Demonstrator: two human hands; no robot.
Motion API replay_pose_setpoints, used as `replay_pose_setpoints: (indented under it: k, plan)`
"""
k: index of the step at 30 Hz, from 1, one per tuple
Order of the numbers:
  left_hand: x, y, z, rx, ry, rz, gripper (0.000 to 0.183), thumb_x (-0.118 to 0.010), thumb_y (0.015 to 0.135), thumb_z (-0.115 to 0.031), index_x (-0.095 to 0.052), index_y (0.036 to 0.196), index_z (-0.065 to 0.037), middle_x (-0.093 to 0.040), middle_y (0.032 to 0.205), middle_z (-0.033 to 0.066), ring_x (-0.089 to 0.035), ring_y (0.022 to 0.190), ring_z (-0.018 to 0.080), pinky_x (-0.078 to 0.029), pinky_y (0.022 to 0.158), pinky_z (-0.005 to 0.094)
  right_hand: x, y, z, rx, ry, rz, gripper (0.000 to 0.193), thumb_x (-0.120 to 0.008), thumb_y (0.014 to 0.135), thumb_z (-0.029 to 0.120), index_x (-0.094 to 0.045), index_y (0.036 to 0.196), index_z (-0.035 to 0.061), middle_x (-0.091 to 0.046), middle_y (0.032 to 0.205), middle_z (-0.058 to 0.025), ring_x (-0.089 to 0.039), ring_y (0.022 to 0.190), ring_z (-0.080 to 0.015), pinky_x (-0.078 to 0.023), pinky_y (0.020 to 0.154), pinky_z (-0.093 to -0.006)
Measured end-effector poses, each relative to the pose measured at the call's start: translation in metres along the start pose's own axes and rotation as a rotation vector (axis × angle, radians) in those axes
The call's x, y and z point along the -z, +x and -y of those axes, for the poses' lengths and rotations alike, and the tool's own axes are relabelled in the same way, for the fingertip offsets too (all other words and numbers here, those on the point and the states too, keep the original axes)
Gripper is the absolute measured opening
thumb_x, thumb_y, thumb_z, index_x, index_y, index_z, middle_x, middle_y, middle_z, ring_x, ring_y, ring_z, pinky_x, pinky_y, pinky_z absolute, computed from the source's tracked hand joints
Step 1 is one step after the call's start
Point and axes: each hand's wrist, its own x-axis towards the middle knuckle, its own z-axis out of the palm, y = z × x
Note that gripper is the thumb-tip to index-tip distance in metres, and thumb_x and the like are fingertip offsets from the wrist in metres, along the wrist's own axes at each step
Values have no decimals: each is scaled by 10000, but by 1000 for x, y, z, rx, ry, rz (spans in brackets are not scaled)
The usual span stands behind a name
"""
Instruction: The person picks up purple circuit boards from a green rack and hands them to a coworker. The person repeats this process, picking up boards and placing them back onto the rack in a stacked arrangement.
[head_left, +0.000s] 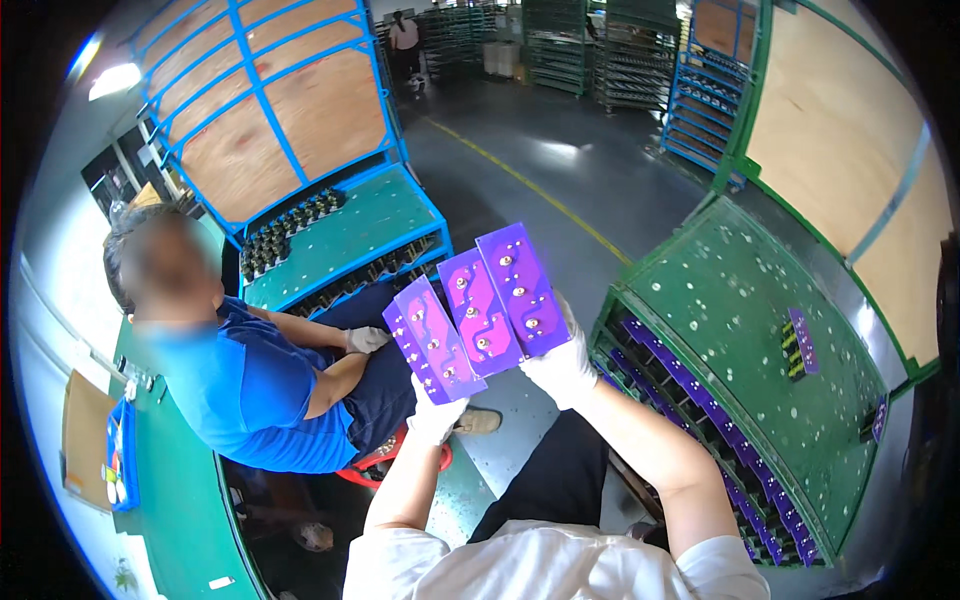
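Three purple circuit boards are held up before me, side by side and slightly fanned, with metal studs on their faces. My left hand, in a white glove, grips the lower end of the left board. My right hand, also gloved, is closed on the lower edge of the right board. Between them, the middle board overlaps its neighbours; which hand supports it I cannot tell. The fingers behind the boards are mostly hidden.
A seated co-worker in a blue shirt is close on my left. At right stands a green rack with boards on its shelves and a board assembly on top. A blue cart carries black parts. Beyond are shelves and another person.
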Motion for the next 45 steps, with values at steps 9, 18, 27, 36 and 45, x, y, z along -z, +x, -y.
replay_pose_setpoints:
  k: [9,18,27,36,45]
  plan:
    - [52,-23,53,53,83,-149,412,-607,821,-1,-499,1217,-35,-571,1067,22,-569,918,138,-484,771,265,-67,4,-7,-76,113,145,507,-738,718,207,-543,1160,52,-576,1118,-172,-603,984,-356,-515,799,-408]
    - [76,-48,99,138,-271,-386,487,-586,821,-15,-470,1292,-57,-527,1226,45,-496,1094,172,-413,942,329,-121,-6,-38,20,-100,222,612,-694,743,285,-485,1279,76,-489,1305,-234,-624,843,-394,-524,723,-446]
    - [91,-40,107,77,-279,-368,382,-543,899,-124,-489,1267,-38,-581,1170,104,-586,999,201,-496,839,361,-135,10,-19,-133,-277,436,588,-627,800,367,-490,1248,11,-457,1320,-272,-653,781,-355,-537,679,-428]
    - [85,-8,57,166,-143,-530,542,-523,948,-303,-368,1366,6,-477,1304,154,-485,1179,233,-435,953,374,-124,-18,-23,-41,-282,587,393,-590,860,350,-576,1064,14,-391,1377,-244,-597,1011,-383,-513,823,-447]
    - [-13,-20,71,144,-187,-99,467,-561,922,-98,-414,1351,13,-492,1321,119,-506,1168,201,-398,992,307,25,-72,-34,-254,-100,489,354,-595,902,288,-578,1115,6,-612,1085,-144,-623,949,-282,-495,838,-363]
